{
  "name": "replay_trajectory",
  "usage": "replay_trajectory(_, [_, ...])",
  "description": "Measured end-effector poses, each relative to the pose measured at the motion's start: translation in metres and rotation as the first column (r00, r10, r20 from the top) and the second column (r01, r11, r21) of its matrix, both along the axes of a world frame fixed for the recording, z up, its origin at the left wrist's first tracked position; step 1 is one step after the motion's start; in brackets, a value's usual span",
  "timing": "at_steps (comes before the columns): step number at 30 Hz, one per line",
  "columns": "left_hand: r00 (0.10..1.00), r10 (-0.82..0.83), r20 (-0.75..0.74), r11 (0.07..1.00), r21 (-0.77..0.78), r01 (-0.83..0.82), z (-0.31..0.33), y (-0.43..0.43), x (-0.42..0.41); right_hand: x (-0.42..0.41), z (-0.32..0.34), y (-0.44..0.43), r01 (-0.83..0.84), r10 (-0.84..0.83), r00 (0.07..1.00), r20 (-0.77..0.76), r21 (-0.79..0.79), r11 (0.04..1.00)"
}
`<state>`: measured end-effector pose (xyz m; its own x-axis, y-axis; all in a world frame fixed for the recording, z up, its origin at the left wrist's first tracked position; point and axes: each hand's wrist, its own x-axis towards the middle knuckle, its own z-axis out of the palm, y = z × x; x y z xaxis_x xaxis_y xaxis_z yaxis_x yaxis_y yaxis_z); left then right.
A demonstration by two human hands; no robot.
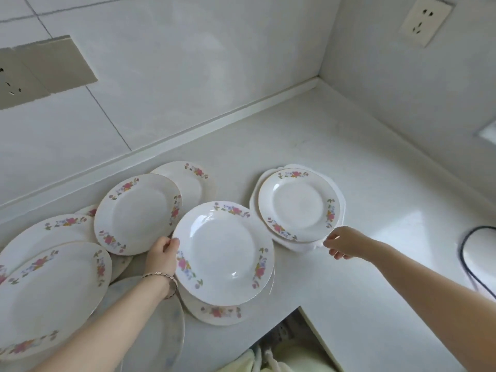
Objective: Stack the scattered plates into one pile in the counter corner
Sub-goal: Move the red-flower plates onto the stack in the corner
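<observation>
Left hand [162, 255] gripping the rim of the middle plate [222, 253], right hand [342, 244] pinching the near edge of the small pile [298, 202], other plates [137, 213] overlapping on the counter [349, 146] left

Home kitchen: white counter [335, 162], tiled wall [161, 63], wall socket [425, 20], floral plates [222, 253].

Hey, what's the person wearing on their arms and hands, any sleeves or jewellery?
No sleeves or gloves show; both forearms are bare. The left hand has a thin, pinkish-gold link bracelet at its wrist. The right hand wears nothing visible.
</observation>
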<state>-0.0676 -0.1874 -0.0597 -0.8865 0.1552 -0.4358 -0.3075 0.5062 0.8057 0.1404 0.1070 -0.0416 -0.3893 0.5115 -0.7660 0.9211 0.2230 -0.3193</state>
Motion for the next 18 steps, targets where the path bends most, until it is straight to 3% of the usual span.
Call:
replay_trajectory(7, [0.966, 0.160, 0.201, 0.958, 0.203, -0.201, -0.009, 0.123, 0.038, 0.056, -0.010, 0.033, 0.152, -0.153, 0.988, 0.020, 0.006, 0.988])
replay_trajectory(14, [0.972, 0.199, 0.127, 0.974, 0.085, -0.211, -0.018, 0.195, 0.061, 0.080, -0.017, 0.050, 0.194, -0.192, 0.981, 0.031, -0.044, 0.980])
replay_trajectory(18, [0.948, 0.262, 0.182, 0.952, 0.110, -0.284, -0.026, 0.213, 0.067, 0.085, -0.023, 0.058, 0.212, -0.210, 0.977, 0.028, -0.061, 0.975])
